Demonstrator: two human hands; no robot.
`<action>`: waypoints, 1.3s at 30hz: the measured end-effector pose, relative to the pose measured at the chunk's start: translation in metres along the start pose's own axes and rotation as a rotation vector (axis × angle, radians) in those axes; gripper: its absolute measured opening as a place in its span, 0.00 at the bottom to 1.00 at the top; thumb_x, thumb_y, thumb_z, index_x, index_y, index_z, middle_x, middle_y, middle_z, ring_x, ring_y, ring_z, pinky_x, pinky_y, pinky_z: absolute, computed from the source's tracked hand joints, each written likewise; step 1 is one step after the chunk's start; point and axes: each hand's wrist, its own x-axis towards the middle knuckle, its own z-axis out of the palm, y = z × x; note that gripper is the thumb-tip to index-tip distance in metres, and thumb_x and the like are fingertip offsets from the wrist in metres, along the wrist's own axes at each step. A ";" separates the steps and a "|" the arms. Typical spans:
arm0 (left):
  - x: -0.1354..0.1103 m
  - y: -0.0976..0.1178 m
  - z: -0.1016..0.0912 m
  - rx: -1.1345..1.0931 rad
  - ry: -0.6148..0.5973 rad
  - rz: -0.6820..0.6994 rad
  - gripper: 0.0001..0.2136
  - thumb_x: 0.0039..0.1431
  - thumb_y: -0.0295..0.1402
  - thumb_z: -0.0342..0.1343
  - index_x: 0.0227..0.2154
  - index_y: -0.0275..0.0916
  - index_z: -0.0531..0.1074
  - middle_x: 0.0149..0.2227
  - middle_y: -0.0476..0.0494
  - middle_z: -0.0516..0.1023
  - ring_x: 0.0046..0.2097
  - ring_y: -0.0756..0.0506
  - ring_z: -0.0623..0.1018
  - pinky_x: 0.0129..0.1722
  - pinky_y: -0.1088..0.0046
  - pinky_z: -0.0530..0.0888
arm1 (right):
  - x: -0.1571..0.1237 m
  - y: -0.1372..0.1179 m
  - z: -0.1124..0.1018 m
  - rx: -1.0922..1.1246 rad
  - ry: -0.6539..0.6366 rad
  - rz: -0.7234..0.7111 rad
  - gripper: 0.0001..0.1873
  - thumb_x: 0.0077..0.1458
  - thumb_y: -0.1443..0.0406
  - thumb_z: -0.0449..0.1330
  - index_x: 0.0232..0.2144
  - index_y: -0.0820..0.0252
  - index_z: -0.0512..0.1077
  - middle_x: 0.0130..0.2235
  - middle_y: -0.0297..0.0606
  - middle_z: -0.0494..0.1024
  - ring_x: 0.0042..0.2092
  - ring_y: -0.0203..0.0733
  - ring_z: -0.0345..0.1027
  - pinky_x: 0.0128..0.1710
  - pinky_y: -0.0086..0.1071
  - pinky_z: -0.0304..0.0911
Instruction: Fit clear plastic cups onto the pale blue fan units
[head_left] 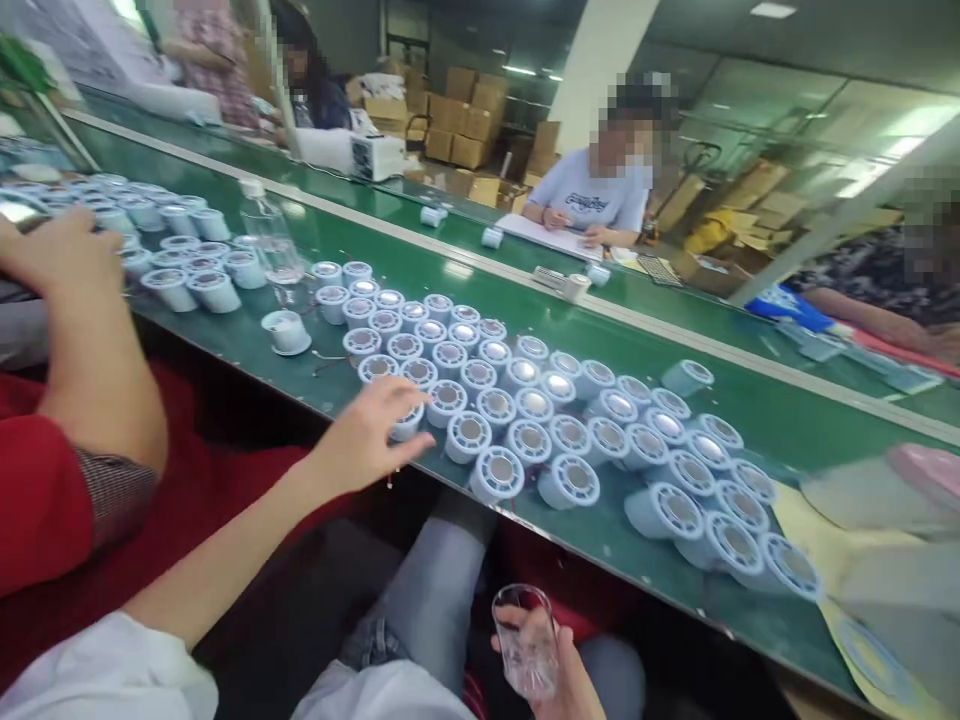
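While reaching over the bench [795,420], lays the left hand [367,438] on the near left corner of the cluster of white round units [532,405], with fingertips spread across one unit [409,422] there. Keeps the left grip wide and flat, closing on nothing. Holds a clear cup [525,640] in the right hand [566,690], well short of the cluster, off the bench's near edge and above the lap. Wraps the right grip around the cup's lower half; cannot tell through the glare whether anything sits inside.

Judging by the lie of things, seems early: one cup in hand, one unit touched, none lifted. Leaves dozens in the cluster packed in rows, faces up, with a few at its right end [686,377] tipped on their sides.

Beyond the cluster's left end: a clear bottle [271,240], a lone unit on a flange [286,332], then a second batch of units [180,265] beside a co-worker's hand [60,255] and red sleeve. Behind the cluster, across the bench: more people seated, stray units, stacked cartons [465,120].
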 end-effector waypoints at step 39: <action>-0.017 0.157 0.085 -0.647 -0.841 -0.055 0.27 0.44 0.44 0.65 0.48 0.43 0.68 0.41 0.46 0.68 0.40 0.46 0.71 0.40 0.70 0.70 | -0.070 -0.093 -0.010 -1.238 0.106 -0.619 0.06 0.52 0.63 0.63 0.26 0.57 0.72 0.47 0.40 0.71 0.47 0.45 0.66 0.46 0.39 0.66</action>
